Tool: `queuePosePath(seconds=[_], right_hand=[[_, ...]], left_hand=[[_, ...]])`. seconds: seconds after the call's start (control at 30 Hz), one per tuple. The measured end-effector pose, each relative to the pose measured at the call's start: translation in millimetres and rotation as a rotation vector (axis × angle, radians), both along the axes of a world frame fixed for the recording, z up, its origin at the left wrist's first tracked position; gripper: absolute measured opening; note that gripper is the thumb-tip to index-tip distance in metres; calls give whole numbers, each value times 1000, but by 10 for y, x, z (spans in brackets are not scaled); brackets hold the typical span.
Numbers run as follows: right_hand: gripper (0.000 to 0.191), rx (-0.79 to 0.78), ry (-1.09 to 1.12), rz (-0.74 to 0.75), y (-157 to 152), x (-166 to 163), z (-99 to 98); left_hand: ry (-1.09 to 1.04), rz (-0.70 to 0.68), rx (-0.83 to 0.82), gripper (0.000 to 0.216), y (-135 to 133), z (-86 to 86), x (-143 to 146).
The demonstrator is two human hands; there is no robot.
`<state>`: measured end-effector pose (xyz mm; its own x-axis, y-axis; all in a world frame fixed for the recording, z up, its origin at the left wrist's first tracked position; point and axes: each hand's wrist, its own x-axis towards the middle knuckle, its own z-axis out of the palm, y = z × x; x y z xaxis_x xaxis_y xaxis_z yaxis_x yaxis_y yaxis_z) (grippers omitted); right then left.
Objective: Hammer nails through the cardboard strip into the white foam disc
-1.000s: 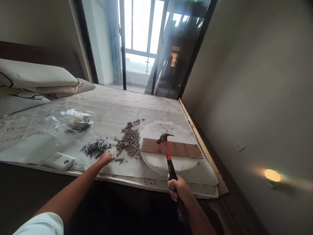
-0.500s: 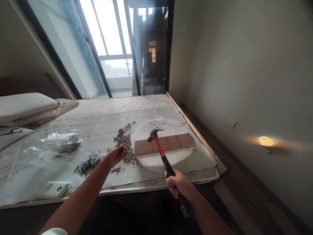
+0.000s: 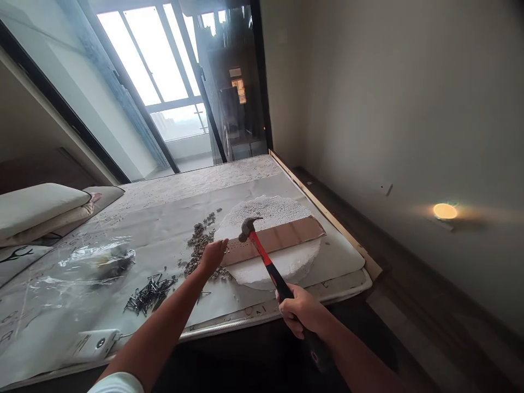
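My right hand (image 3: 301,310) is wrapped round the black-and-red grip of a claw hammer (image 3: 266,256). The hammer's head is over the left part of a brown strip of board (image 3: 286,236), where small dots or studs show in rows. That strip lies across a round, white, foam-like slab (image 3: 282,270) with a rough, crumbly surface. My left hand (image 3: 215,255) is at the strip's left end, its fingers pinched together; what they hold, if anything, is hidden. Beside and partly behind this hand lies a heap of small grey bits (image 3: 200,237).
A pile of dark nails (image 3: 149,295) lies left of my left forearm. Further left are a clear plastic bag (image 3: 98,259) and a white device with a cable (image 3: 92,344). Everything rests on a sheet-covered mattress (image 3: 172,218); a wooden rail (image 3: 315,199) runs along its right side.
My left hand has moved right, from above the grey bits to the left end of the brown strip. The right hand keeps its grip on the hammer. The camera view has tilted slightly.
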<state>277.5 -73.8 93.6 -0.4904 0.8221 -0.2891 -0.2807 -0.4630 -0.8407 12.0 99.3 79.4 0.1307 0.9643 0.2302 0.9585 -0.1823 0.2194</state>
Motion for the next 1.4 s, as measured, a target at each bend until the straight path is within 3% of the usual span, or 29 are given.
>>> queuePosePath(seconds=[0.27, 1.0, 1.13, 1.4], right_hand=[[18, -16, -21, 0, -11, -9, 37], [19, -3, -107, 36, -29, 7, 17], [20, -15, -115, 8, -43, -6, -14], [21, -16, -208, 8, -54, -58, -65]], left_hand=[[191, 11, 0, 44, 114, -208, 53], [302, -18, -27, 48, 55, -223, 81], [281, 32, -31, 52, 19, -250, 103], [339, -13, -23, 53, -23, -312, 147]])
